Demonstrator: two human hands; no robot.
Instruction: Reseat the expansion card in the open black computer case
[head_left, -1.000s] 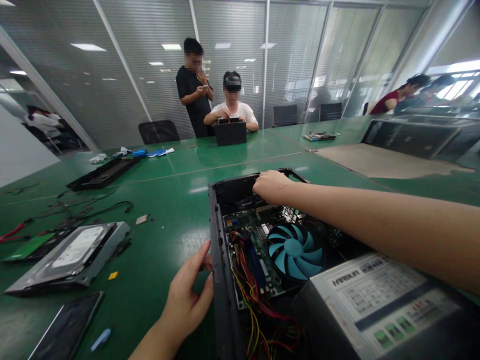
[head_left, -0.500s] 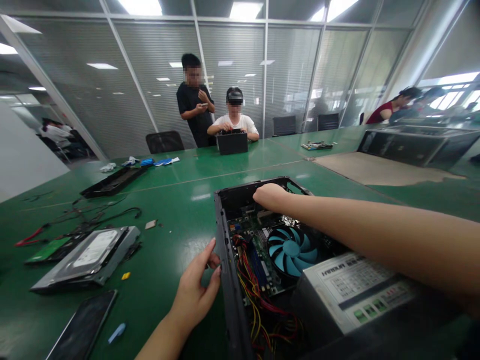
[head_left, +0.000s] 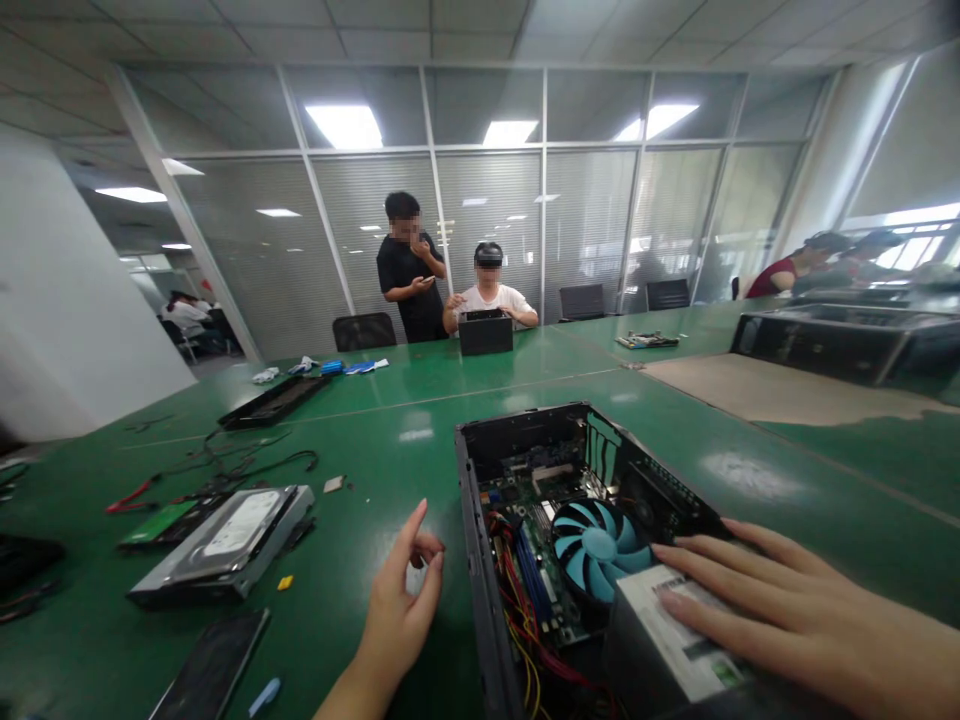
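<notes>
An opened computer case (head_left: pixel 471 520) lies on the green table in front of me. Inside it are a teal-bladed cooling fan (head_left: pixel 599 545), a motherboard (head_left: pixel 517 480), red and yellow cables (head_left: pixel 517 600) and a silver power supply (head_left: pixel 637 640). My right hand (head_left: pixel 780 600) lies over the power supply's labelled top, fingers stretched out and spread. Just left of the case, my left hand (head_left: pixel 401 590) hovers with its fingers apart, holding nothing and not touching the case wall.
On the left lie a hard drive in a bracket (head_left: pixel 232 540), a black phone-like slab (head_left: pixel 214 665), dark cables (head_left: pixel 240 465) and a black panel (head_left: pixel 274 402). Another case (head_left: pixel 817 345) stands far right by a brown sheet (head_left: pixel 765 385). Across the table, a seated person (head_left: pixel 491 297) works at a box; another stands.
My right hand has drawn back from the far end of the case onto the power supply, its fingers now spread. My left hand has come slightly away from the case wall. The view has tilted up.
</notes>
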